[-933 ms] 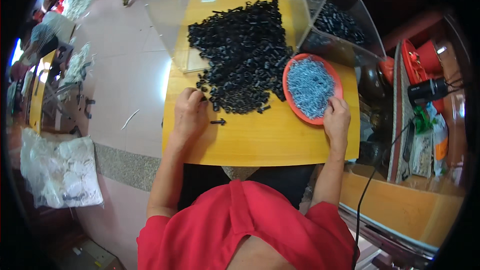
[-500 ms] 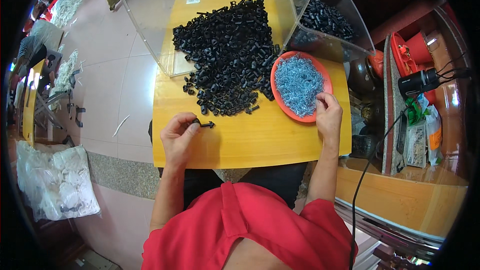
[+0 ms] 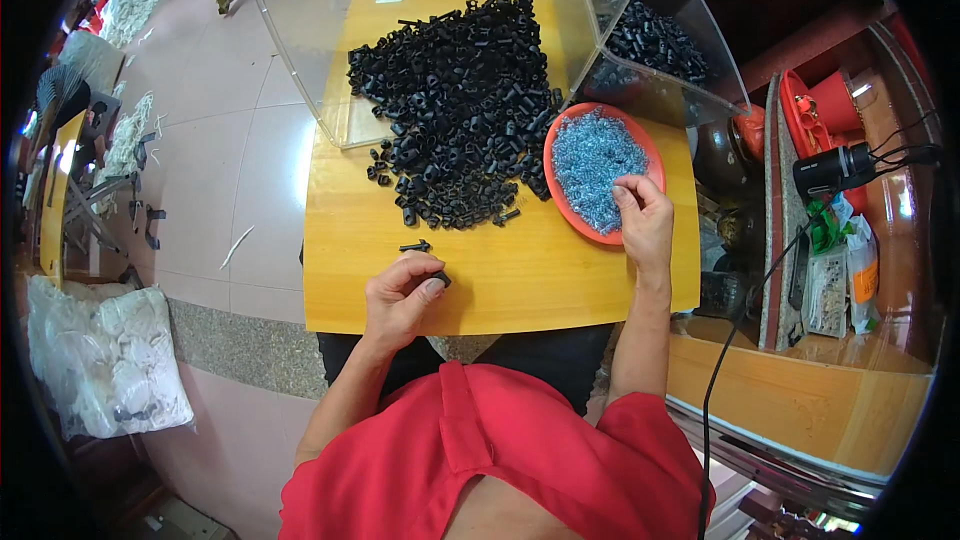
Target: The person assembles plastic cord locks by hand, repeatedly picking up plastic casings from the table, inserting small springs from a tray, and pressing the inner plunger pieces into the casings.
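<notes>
Near the front of the yellow table [image 3: 520,290], my left hand [image 3: 402,300] is closed on a small black plastic part [image 3: 440,279] that sticks out at its fingertips. A slim black plastic piece [image 3: 415,246] lies on the table just beyond that hand. At the right, an oval red plate [image 3: 655,162] holds a heap of tiny shiny blue-grey pieces [image 3: 595,160]. Over the plate's near right part, my right hand [image 3: 648,225] pinches thumb and forefinger together. Whatever sits in that pinch is too small to make out.
A big pile of black plastic parts [image 3: 455,110] spreads from a clear tipped bin [image 3: 290,70] across the table. Behind the plate stands another clear bin [image 3: 735,80] with dark parts. A black cable [image 3: 738,325] hangs at the right, by a shelf [image 3: 800,410].
My left hand has moved right and nearer; the slim black piece now lies apart from it on the table. My right hand has shifted slightly left and farther in over the plate.
</notes>
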`<control>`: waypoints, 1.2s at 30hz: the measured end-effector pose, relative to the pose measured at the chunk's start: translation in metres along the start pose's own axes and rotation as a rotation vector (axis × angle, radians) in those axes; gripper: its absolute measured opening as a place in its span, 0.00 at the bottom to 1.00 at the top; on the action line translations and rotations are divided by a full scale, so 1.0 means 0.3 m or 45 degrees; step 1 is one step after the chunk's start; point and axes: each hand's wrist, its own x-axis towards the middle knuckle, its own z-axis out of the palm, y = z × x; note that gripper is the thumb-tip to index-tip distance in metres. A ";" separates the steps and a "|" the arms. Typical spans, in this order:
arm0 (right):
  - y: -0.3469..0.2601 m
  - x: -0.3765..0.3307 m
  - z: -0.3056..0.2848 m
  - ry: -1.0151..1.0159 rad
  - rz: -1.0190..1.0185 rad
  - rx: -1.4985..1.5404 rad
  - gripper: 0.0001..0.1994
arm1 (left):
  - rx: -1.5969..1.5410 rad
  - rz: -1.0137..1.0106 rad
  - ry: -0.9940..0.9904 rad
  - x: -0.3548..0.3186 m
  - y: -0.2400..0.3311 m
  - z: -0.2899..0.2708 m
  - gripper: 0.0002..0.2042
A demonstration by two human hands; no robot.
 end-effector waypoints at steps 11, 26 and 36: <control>-0.017 0.002 0.017 0.049 0.132 0.166 0.07 | -0.314 -0.134 -0.007 -0.002 -0.015 -0.014 0.08; -0.167 -0.190 0.330 -0.441 0.090 0.743 0.08 | -0.789 -0.258 0.045 0.027 -0.004 -0.028 0.08; -0.237 -0.237 0.423 -0.661 -0.087 0.466 0.05 | -0.785 -0.298 0.037 0.020 -0.001 -0.039 0.08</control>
